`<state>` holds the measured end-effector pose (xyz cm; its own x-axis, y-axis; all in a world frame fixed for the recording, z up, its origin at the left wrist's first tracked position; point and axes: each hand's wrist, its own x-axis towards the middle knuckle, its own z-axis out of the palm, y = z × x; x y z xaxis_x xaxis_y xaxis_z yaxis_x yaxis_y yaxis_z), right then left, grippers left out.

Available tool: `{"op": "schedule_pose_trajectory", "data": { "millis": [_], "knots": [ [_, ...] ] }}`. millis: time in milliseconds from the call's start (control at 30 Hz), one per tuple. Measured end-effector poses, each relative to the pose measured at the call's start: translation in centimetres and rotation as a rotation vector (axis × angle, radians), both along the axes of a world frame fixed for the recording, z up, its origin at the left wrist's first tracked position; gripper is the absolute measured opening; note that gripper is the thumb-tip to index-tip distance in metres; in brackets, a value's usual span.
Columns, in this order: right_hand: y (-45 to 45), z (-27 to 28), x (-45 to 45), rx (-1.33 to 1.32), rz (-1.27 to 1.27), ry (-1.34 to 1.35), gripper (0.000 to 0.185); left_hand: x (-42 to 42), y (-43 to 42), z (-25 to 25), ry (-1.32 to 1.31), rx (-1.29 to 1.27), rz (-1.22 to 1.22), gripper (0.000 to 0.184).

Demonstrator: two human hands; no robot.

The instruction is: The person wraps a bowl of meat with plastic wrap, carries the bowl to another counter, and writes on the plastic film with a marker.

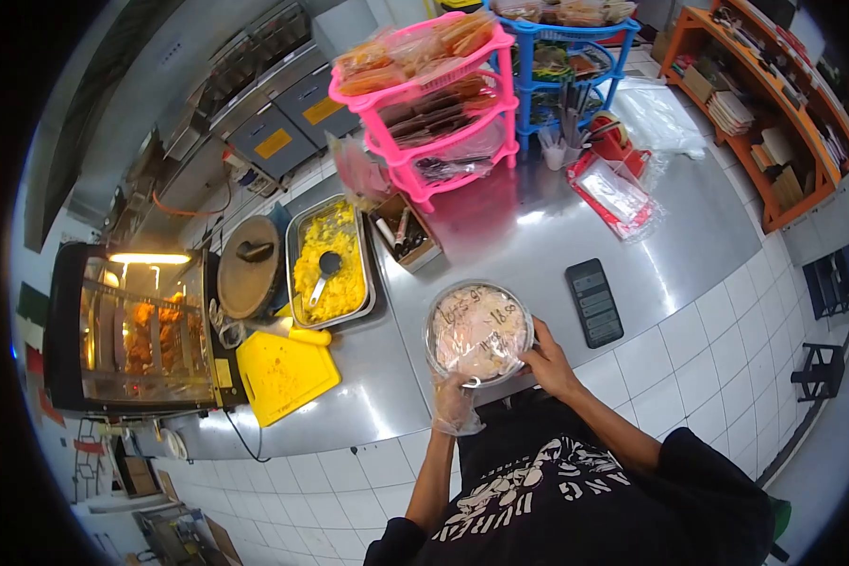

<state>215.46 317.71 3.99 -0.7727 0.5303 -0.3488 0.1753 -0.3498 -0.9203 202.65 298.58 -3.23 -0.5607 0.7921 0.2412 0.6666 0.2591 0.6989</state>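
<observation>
A round clear container (pixel 479 332) with pale food inside and dark handwriting on its top is at the front edge of the steel table. My left hand (pixel 455 404), in a clear plastic glove, holds its lower left side. Bare, my right hand (pixel 549 362) grips the lower right side, thumb near the rim. The fingers beneath the container are hidden. To the right lies a black phone (pixel 594 303). On the left, a metal tray (pixel 373 283) holds yellow food and a dark scoop (pixel 329 264).
A yellow cutting board (pixel 286 375) and knife handle (pixel 309 336) lie left, beside a lit food warmer (pixel 141 330). A marker box (pixel 421 255), pink rack (pixel 443 149), blue rack (pixel 566 33), and red tape dispenser (pixel 613 141) stand at the back. The steel table (pixel 698 231) extends right.
</observation>
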Motion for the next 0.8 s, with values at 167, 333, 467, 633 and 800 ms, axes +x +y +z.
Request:
{"op": "schedule_pose_trajectory", "data": {
  "millis": [167, 333, 467, 633, 800],
  "knots": [
    [-1.4, 7.6, 2.2, -0.074, 0.104, 0.224, 0.068, 3.6, -1.1, 6.5, -0.944, 0.619, 0.244, 0.053],
    [2.3, 6.2, 3.0, 0.285, 0.154, 0.143, 0.074, 5.8, -2.5, 13.1, -1.593, 0.992, 0.317, 0.079],
    [10.6, -2.9, 5.9, 1.173, -0.042, -0.982, 0.111, 8.6, -6.9, 12.0, -1.510, 0.919, 0.541, 0.077],
    [13.2, -5.5, 5.2, 0.951, 0.068, -0.986, 0.108, 11.2, -15.0, 6.0, -0.941, 0.362, 0.579, 0.071],
    [12.7, -7.3, 3.8, 0.968, -0.143, -1.143, 0.094, 13.8, -24.4, -0.1, -0.420, 0.534, 0.632, 0.071]
  ]
}}
